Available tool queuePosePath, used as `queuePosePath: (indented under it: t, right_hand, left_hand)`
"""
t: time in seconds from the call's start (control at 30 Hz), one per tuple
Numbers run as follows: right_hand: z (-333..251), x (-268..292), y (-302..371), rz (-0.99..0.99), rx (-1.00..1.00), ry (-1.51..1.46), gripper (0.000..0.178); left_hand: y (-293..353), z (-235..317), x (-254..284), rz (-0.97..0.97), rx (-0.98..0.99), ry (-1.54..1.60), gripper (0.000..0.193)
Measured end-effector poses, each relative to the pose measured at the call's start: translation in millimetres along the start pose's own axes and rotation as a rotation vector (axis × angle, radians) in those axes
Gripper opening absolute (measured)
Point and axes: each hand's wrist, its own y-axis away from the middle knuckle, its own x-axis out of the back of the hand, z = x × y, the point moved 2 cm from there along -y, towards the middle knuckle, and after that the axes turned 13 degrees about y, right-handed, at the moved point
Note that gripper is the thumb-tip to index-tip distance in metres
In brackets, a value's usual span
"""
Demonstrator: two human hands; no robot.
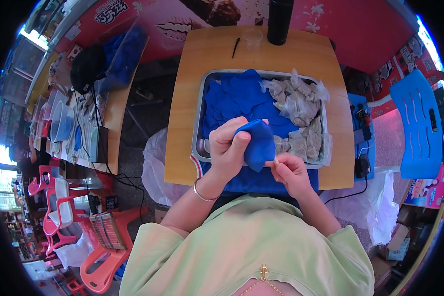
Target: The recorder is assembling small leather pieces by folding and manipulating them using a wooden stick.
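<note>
A piece of blue cloth (pixel 259 148) is held up between my two hands, above the near side of a metal tray (pixel 198 113). My left hand (pixel 230 147) is closed around its upper left part, thumb on top. At the cloth's lower right edge, the fingers of my right hand (pixel 289 172) are pinched together; whether a small thing is in the pinch too, I cannot make out. Behind the held piece, a pile of blue cloth pieces (pixel 239 96) fills the tray's left side. Clear plastic bags with greyish-beige contents (pixel 301 106) lie on its right side.
The tray stands on a wooden table (pixel 182 143). At its far edge are a black cylinder (pixel 279 22), a clear cup (pixel 253 38) and a thin dark stick (pixel 236 48). A blue chair (pixel 417 123) is at right; a cluttered side table (pixel 114 133) with cables is at left.
</note>
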Motion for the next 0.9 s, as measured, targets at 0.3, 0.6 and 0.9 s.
queuePosePath:
  t: [0.3,0.6,0.9]
  right_hand:
    - [-25.0,-6.3,1.7,0.213,0.135,0.469,0.017]
    - [-53.2,-4.0,2.9,0.543,0.474,1.236,0.017]
    - [-81.4,0.6,7.1,0.291,0.706,1.621,0.023]
  left_hand:
    - [0.5,3.8,3.7,-0.059,0.100,0.074,0.040]
    - [-17.8,5.5,3.3,0.003,0.219,0.065,0.036]
    - [-30.9,26.8,-9.0,-0.068,0.763,0.206,0.037]
